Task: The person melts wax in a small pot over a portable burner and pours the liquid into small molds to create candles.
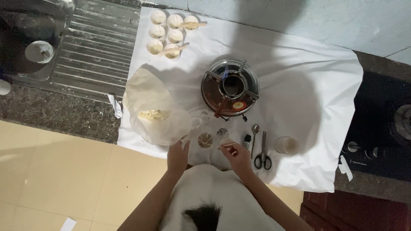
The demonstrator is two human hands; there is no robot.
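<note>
Below, left hand: fingers gripping the plastic bag, lower centre
Right hand: pinching a wooden stick
Stove: lit, centre of white cloth

A crumpled translucent plastic bag holding pale yellowish flakes is sitting on the white cloth, left of the stove, just above the left hand.

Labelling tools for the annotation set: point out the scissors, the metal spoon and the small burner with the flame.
scissors (263, 157), head view, on the black handle loops.
metal spoon (255, 128), head view, on the bowl.
small burner (230, 87), head view, on the round metal body.
</note>
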